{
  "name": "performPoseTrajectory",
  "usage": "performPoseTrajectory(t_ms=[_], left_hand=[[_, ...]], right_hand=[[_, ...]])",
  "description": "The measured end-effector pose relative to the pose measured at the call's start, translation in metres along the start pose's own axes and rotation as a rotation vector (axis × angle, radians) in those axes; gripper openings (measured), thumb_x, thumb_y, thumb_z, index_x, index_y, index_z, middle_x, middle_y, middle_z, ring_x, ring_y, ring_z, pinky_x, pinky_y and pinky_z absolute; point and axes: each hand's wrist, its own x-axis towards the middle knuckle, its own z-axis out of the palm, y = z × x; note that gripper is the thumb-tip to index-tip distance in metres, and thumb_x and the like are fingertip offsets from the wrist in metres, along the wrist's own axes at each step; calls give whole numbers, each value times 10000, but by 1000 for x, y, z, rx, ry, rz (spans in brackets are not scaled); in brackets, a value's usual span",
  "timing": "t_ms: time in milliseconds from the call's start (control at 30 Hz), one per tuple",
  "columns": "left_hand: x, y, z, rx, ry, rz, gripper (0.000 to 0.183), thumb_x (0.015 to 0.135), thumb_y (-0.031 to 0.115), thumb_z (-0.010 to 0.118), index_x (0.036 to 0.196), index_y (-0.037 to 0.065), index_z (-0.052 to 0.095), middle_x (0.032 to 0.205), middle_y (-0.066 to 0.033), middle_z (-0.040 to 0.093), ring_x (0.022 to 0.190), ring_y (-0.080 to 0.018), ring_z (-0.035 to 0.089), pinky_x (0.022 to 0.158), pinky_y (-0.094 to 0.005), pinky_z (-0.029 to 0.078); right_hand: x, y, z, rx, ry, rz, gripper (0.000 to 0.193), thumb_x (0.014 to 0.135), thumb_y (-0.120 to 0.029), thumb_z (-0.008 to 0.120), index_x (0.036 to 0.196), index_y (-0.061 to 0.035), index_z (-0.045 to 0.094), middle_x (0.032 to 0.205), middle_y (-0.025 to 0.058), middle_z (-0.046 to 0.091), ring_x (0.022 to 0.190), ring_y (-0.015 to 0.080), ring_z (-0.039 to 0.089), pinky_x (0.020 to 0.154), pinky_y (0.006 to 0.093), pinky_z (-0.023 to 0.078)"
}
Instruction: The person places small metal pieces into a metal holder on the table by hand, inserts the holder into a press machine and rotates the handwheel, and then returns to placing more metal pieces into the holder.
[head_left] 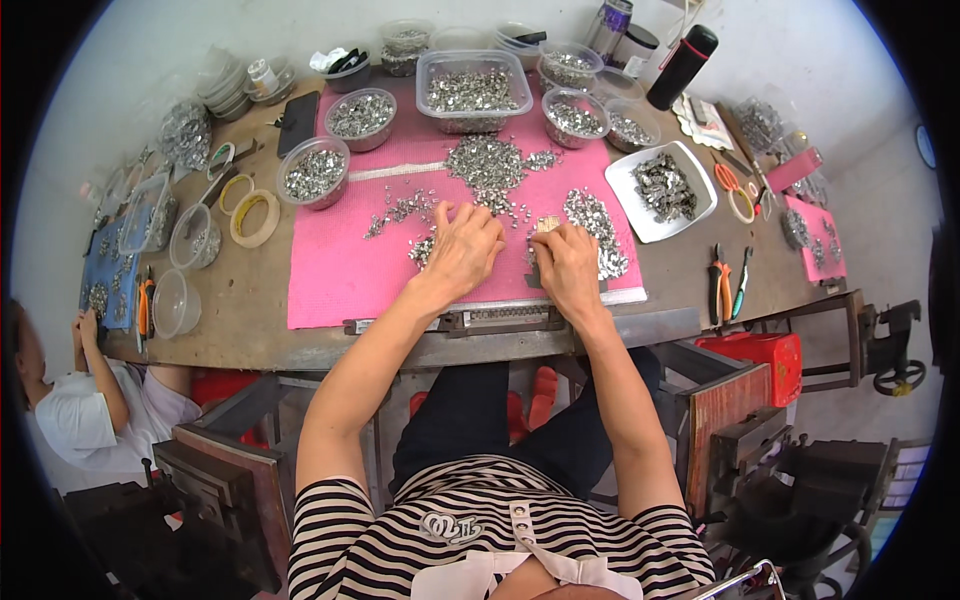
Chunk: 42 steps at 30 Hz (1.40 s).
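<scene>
Small shiny metal pieces (487,165) lie in a loose heap on a pink mat (340,260). Over the near edge of this heap is my left hand (465,250), its fingers bent and somewhat apart, the tips down among scattered pieces. Its thumb is hard to make out. My right hand (570,265) has its fingers drawn together in a pinch beside a small tan piece (547,224); what lies between the fingertips is hidden. Another spread of metal pieces (600,230) sits just right of that hand. A long metal bar (500,319) runs along the mat's near edge.
Clear tubs of metal pieces (473,90) line the back, with more tubs (314,172) at left. A white tray (647,230) holds darker pieces. Pliers (719,287) and scissors (733,190) lie right; tape rolls (255,218) left. Another person (100,400) sits at far left.
</scene>
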Motion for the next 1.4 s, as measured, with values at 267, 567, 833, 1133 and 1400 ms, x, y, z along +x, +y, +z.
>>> performPoseTrajectory(t_ms=[267, 567, 833, 1133, 1400], left_hand=[[-36, 1, -67, 115, -150, -152, 102, 865, 156, 744, 945, 111, 699, 921, -50, 626, 996, -252, 585, 1047, -552, 323], [22, -1, 3, -32, 33, -17, 99, 875, 158, 749, 966, 136, 717, 917, -27, 642, 999, -225, 599, 1056, -559, 308], [29, -6, 22, 22, 48, 17, 113, 871, 155, 750, 960, 109, 698, 928, -29, 640, 992, -234, 596, 1048, -535, 316], [-6, 8, -21, -22, -73, -81, 78, 872, 142, 743, 905, 95, 690, 880, -41, 631, 946, -241, 589, 1017, -503, 334], [-22, 11, -24, -54, -15, -102, 41, 865, 141, 751, 890, 121, 726, 871, -40, 614, 927, -227, 582, 1044, -504, 324]], right_hand=[[5, 4, 4, -123, -47, -23, 76, 841, -120, 746, 874, -55, 724, 909, 87, 640, 907, 278, 582, 852, 427, 423], [11, -2, 4, -187, -148, -7, 119, 816, -130, 729, 863, -31, 684, 892, 114, 641, 892, 294, 597, 843, 443, 425], [4, -9, -10, -52, -95, -137, 125, 794, -69, 748, 857, -58, 641, 855, 87, 595, 866, 284, 581, 809, 419, 412], [-30, -44, -34, 193, -240, -281, 146, 801, -19, 733, 880, -40, 612, 851, 95, 548, 822, 274, 559, 760, 395, 431], [-32, -41, -28, 220, -228, -282, 122, 840, -51, 733, 924, -32, 647, 862, 102, 560, 850, 279, 568, 766, 401, 439]])
